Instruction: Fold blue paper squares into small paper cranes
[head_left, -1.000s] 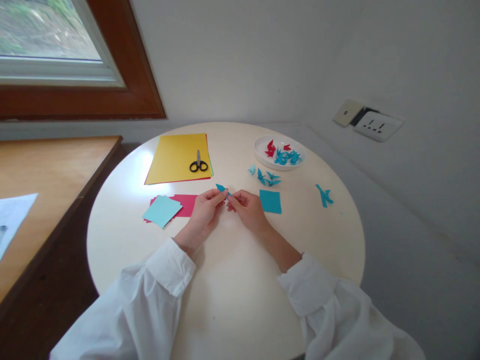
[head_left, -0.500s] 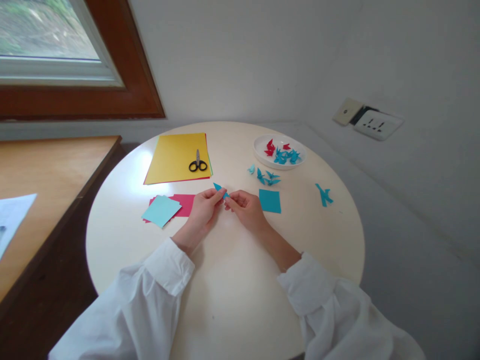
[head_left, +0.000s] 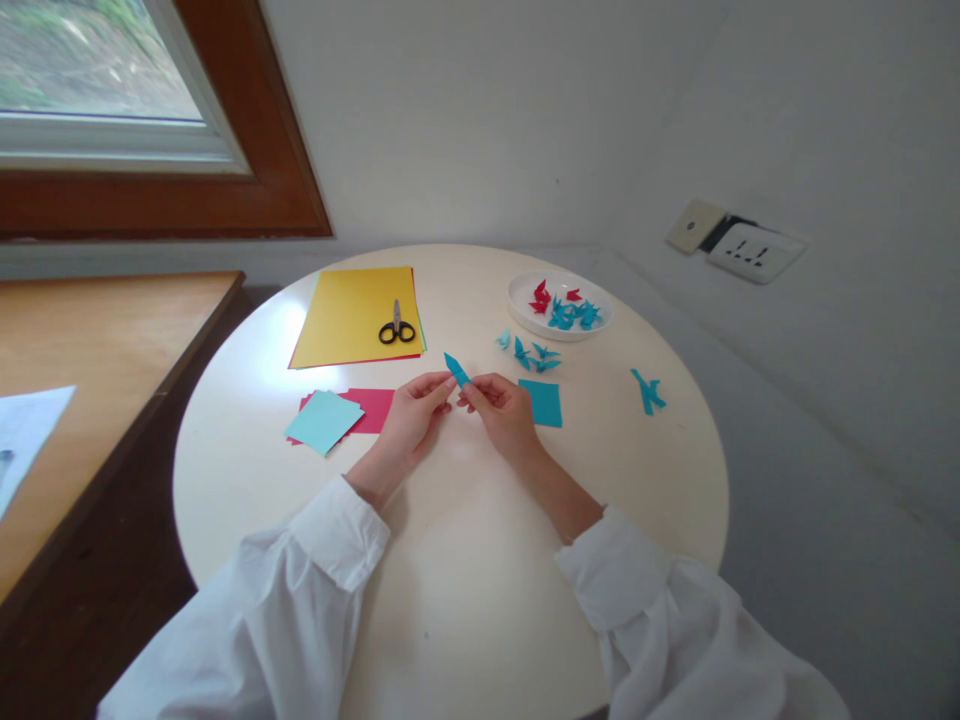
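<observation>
Round white table [head_left: 465,580], both hands at its middle. We see the left hand [head_left: 414,408] and the right hand [head_left: 504,408] meeting over a small blue fold [head_left: 454,367], a narrow piece of paper with a pointed tip. It is held between them, above the tabletop, tip away from the person and slightly left. Left thumb and fingers pinched on its left side; right thumb and fingers clamped on its near end. We cannot tell how the hidden fingers under it sit.

Just beside the right hand, partly behind it, we note a blue square [head_left: 547,406]. Beyond that, blue cranes [head_left: 523,352] and a pale crane [head_left: 503,340] loose on the table, near a white plate [head_left: 522,313] holding red cranes [head_left: 540,297] and more blue ones. Farther right, well apart, blue scraps [head_left: 649,392].

Left of the left hand: red paper [head_left: 375,410], partly hidden by the hand, with a pale square [head_left: 322,422] lying over its left part. Farther back, we find scissors [head_left: 396,331] on a yellow sheet [head_left: 341,315], blades pointing away, red and green edges showing beneath.
</observation>
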